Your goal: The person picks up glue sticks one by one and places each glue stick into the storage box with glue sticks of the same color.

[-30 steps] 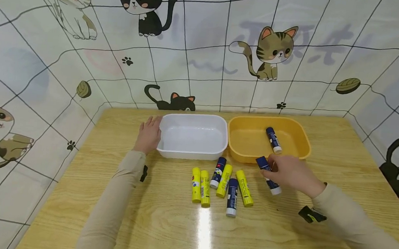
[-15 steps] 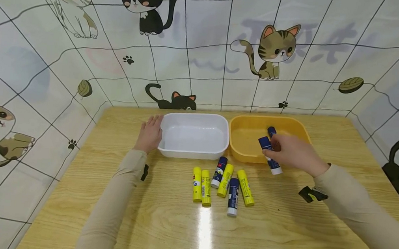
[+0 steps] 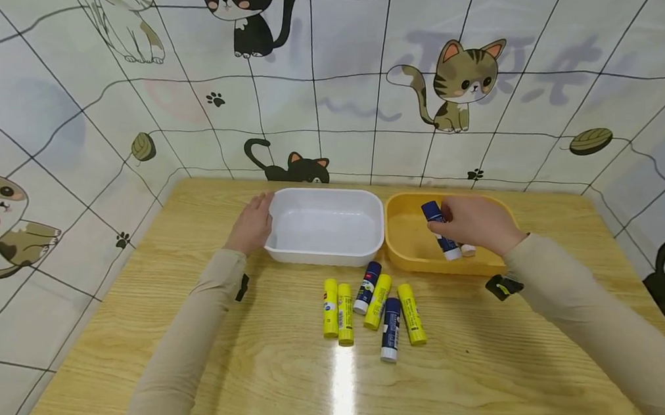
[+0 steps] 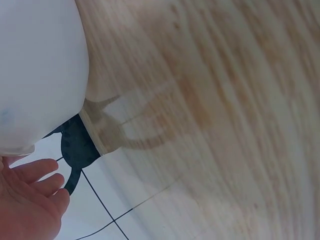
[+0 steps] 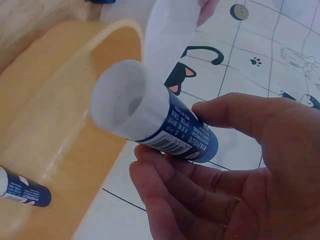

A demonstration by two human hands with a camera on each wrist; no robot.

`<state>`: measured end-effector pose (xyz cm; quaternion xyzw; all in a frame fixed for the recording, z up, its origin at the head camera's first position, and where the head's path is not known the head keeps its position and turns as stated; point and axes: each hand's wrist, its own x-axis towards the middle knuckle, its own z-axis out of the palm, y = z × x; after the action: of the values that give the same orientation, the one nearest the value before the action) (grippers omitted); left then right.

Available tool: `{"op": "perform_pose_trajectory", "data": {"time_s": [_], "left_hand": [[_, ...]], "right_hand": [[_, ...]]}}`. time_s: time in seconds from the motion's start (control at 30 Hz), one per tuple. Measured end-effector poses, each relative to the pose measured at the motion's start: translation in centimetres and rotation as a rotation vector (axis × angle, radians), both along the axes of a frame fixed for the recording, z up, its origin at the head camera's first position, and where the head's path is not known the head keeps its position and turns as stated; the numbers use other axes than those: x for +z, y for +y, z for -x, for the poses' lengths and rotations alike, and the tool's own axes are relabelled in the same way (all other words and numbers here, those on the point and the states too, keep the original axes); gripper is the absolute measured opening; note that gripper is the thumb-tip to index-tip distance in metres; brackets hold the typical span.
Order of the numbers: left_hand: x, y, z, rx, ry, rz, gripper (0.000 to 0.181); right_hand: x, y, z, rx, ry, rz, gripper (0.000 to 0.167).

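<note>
Between thumb and fingers my right hand [image 3: 481, 224] pinches a blue glue stick [image 3: 440, 230], tilted above the yellow tray [image 3: 405, 264]. In the right wrist view the held glue stick [image 5: 165, 120] points its white end toward the camera. A second blue glue stick [image 5: 25, 190] lies inside that tray, mostly hidden by my hand in the head view. My left hand [image 3: 251, 225] rests against the left side of the white tray [image 3: 322, 258]; the left wrist view shows its fingers [image 4: 42, 175] loosely bent beside the tray wall.
In front of the trays lie yellow glue sticks [image 3: 330, 309] and two blue glue sticks, one [image 3: 367, 287] near the white tray, another [image 3: 391, 331] closer to me. The wooden table [image 3: 270, 373] meets a cat-patterned wall [image 3: 347, 103] behind the trays.
My right hand has lifted the blue glue stick from the table in front of the yellow tray and carried it forward over the tray. The left hand has stayed at the white tray.
</note>
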<state>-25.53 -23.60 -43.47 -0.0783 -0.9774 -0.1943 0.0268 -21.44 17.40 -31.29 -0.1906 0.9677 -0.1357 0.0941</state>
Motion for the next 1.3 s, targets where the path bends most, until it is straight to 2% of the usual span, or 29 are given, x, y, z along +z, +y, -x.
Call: {"op": "perform_pose_trajectory", "data": {"time_s": [0.1, 0.2, 0.37, 0.57, 0.8, 1.03, 1.3], "left_hand": [[0.1, 0.0, 0.1, 0.002, -0.003, -0.001, 0.051], [0.1, 0.1, 0.1, 0.008, -0.016, -0.005, 0.051], [0.0, 0.1, -0.1, 0.019, -0.031, 0.002, 0.051], [0.1, 0.0, -0.1, 0.022, -0.006, 0.013, 0.051], [0.0, -0.1, -0.1, 0.014, 0.006, 0.032, 0.051], [0.0, -0.1, 0.0, 0.005, 0.004, 0.032, 0.051], [-0.1, 0.0, 0.1, -0.013, 0.022, 0.069, 0.051]], "right_hand": [[0.1, -0.5, 1.1, -0.016, -0.024, -0.022, 0.028], [-0.1, -1.0, 2.2, -0.017, -0.009, -0.060, 0.027], [-1.1, -1.7, 3.9, 0.014, 0.003, -0.183, 0.026], [-1.9, -2.3, 5.5, -0.019, -0.047, -0.284, 0.017], [-3.0, -1.9, 7.1, -0.058, -0.149, -0.282, 0.012], [-4.0, -1.2, 8.4, -0.136, -0.252, -0.294, 0.026], [-4.8, -0.8, 8.7, -0.222, -0.313, -0.256, 0.020]]}}
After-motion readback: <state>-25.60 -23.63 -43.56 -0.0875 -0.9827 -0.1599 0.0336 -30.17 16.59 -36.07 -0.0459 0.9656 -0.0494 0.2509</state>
